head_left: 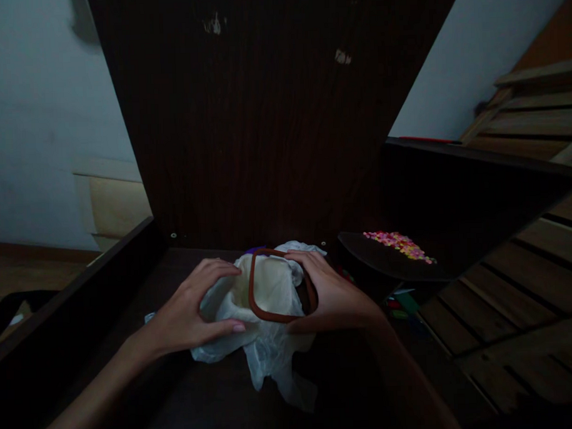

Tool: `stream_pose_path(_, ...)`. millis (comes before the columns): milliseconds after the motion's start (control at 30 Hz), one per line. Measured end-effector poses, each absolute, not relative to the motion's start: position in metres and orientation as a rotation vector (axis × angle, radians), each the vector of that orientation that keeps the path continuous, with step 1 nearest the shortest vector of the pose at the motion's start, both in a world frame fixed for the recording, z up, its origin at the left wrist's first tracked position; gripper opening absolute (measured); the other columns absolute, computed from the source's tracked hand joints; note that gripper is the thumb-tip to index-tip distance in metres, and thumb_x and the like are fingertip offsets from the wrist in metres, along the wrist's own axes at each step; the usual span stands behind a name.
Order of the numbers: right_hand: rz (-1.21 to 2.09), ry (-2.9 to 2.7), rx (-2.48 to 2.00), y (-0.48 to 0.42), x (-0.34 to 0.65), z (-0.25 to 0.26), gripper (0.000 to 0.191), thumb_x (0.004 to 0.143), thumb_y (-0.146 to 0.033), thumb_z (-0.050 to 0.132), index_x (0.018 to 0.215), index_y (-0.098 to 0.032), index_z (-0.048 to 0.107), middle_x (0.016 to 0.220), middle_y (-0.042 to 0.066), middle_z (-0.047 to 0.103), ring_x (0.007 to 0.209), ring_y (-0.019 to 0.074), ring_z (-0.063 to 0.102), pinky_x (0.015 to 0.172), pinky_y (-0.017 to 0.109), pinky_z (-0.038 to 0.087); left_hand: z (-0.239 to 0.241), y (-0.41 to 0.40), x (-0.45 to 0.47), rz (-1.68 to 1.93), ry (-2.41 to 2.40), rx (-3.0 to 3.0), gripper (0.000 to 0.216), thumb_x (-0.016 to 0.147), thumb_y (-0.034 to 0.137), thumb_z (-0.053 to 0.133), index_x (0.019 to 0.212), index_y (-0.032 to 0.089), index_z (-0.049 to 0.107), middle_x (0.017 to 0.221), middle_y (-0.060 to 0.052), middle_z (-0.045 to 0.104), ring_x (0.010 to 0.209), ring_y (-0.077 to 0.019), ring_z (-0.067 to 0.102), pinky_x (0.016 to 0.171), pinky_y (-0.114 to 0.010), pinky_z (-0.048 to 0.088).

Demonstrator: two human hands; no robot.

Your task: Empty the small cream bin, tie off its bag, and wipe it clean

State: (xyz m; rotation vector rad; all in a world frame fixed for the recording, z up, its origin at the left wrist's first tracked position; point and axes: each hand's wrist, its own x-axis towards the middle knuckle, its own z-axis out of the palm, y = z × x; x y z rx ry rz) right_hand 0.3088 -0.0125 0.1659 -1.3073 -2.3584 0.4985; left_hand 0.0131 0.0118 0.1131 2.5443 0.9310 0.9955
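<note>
- The brown frame point(251, 287), a ring with rounded corners, is at the left side of the right hand point(336, 294), between this hand and the left hand.
- The right hand holds the frame at its right side, with the thumb near the lower edge and the fingers at the upper edge.
- The left hand point(195, 311) is curved and wide, with a big space between thumb and fingers; it does not hold the frame. Whether it touches the white plastic bag point(272, 359), I cannot tell.
- The bag lies crumpled between both hands, partly behind the frame, and its loose end hangs toward the wearer.
- As I judge, the taking of the frame by the right hand is done; a grip by the left hand is not yet made, and the bag is not smoothed. More I cannot tell.
- The frame's opening seems to face the wearer, somewhat upward. It is nearly square, so I see no clear long axis.
- Beyond the right hand, farther right, small pink and yellow pieces point(399, 245) lie on a dark shelf point(362, 252).
</note>
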Motion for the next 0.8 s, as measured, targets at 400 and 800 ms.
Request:
stream_pose_path(400,0.489,-2.381,-1.397,0.003,0.274,0.152,0.112,0.057,-0.061,0.087,0.151,-0.020,0.041,0.147,0.015,0.047,0.137,0.0366,0.040,0.115,0.052,0.033,0.097,0.039,0.011,0.853,0.839,2.309,0.089,0.084,0.057,0.072,0.155,0.027,0.027,0.159,-0.015,0.038,0.145,-0.0346,0.040,0.119,-0.058,0.035)
stream_pose_path(800,0.739,-2.266,-1.341,0.002,0.313,0.141,0.113,0.064,-0.063,0.085,0.156,-0.023,0.033,0.158,0.014,0.039,0.145,0.0343,0.037,0.119,0.050,0.033,0.090,0.049,0.012,0.831,0.783,2.272,0.083,0.084,0.054,0.073,0.152,0.027,0.035,0.161,-0.014,0.037,0.146,-0.0343,0.040,0.120,-0.057,0.035)
